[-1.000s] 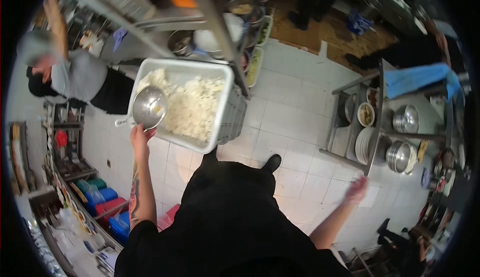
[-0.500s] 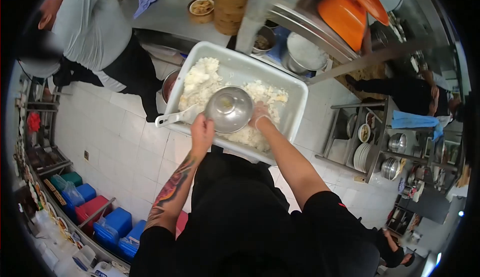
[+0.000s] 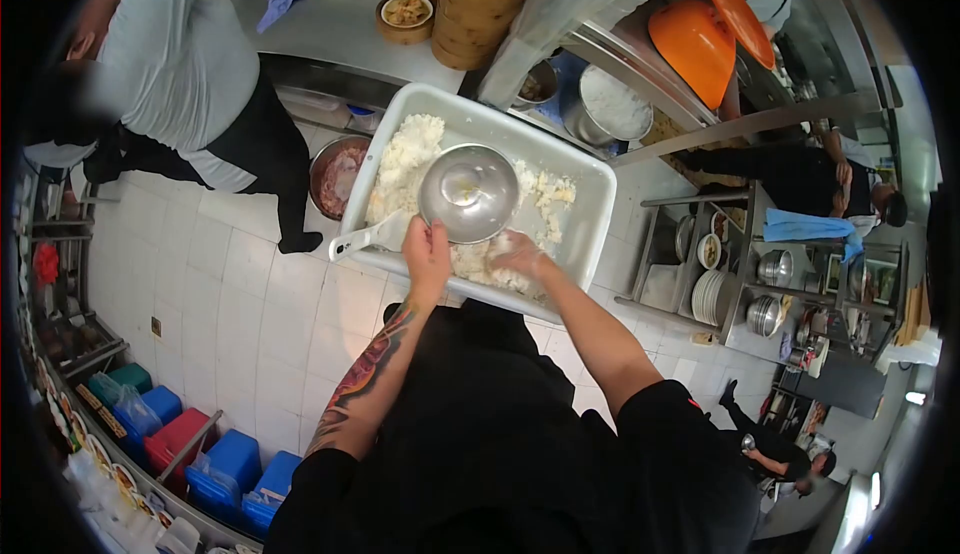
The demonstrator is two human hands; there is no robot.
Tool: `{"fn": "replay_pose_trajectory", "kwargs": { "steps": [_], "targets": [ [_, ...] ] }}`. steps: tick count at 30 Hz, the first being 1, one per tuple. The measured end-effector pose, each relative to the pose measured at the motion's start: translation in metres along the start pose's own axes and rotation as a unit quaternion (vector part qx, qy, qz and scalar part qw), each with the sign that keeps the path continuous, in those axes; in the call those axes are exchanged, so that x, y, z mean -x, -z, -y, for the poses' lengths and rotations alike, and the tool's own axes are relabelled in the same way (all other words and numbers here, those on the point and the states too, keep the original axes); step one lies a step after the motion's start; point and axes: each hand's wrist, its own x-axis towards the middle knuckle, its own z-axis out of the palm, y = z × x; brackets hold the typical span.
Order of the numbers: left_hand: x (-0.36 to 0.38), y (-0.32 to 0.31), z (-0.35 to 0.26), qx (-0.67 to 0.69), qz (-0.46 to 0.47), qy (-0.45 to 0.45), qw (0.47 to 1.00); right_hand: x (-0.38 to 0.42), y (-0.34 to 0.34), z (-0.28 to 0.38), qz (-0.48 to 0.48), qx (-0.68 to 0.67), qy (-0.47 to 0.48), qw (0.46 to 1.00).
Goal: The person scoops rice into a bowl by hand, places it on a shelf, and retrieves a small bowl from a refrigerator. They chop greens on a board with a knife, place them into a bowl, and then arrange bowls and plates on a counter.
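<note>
My left hand (image 3: 428, 257) grips the near rim of a round metal bowl (image 3: 490, 204), thumb on the edge. The bowl hangs over a large white plastic tub (image 3: 598, 204), and its shiny inside shows small bits near the middle. White rice (image 3: 405, 159) is heaped at the tub's left, with looser clumps to the right. My right hand (image 3: 518, 256), in what looks like a thin clear glove, is down in the rice just below the bowl; its fingers are blurred and partly hidden. A white-handled scoop (image 3: 352, 244) leans over the tub's left rim.
A co-worker in a grey shirt (image 3: 195, 64) stands at left. Beside the tub are a pot of reddish food (image 3: 338, 176) and a metal pot with white contents (image 3: 610, 104). Bamboo steamers (image 3: 485, 9) stack on the steel counter (image 3: 330, 29). A shelf rack (image 3: 690, 264) is at right.
The bowl and my left hand have shifted slightly up and right. My right hand has moved from the bowl's right side to the rice below it. The view has shifted a little.
</note>
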Motion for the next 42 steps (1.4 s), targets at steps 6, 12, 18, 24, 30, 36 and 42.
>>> {"fn": "replay_pose_trajectory", "kwargs": {
  "steps": [6, 12, 18, 24, 30, 36, 42],
  "targets": [
    [-0.032, 0.018, -0.005, -0.185, 0.069, -0.025, 0.98, 0.089, 0.085, 0.031, 0.018, -0.385, 0.109, 0.916],
    [-0.01, -0.017, -0.014, -0.118, 0.206, 0.093, 0.967, 0.077, 0.084, 0.076, -0.17, -0.34, 0.262, 0.887],
    [0.005, -0.032, -0.019, -0.031, 0.173, 0.127, 0.976, 0.051, 0.042, 0.075, -0.304, -0.019, 0.213, 0.928],
    [-0.003, -0.002, -0.017, -0.123, 0.165, 0.088, 0.975, 0.07, 0.087, 0.069, -0.12, 0.007, 0.198, 0.973],
    [-0.01, 0.026, -0.01, -0.127, 0.117, 0.068, 0.983, 0.021, 0.024, -0.015, -0.065, 0.161, 0.043, 0.984],
    [-0.005, 0.034, -0.012, -0.09, 0.111, 0.08, 0.987, 0.008, 0.008, -0.033, -0.099, 0.183, 0.042, 0.977],
    [-0.006, 0.021, -0.007, -0.082, 0.147, 0.097, 0.981, 0.099, 0.085, 0.056, -0.176, -0.164, 0.143, 0.96]
  ]
}}
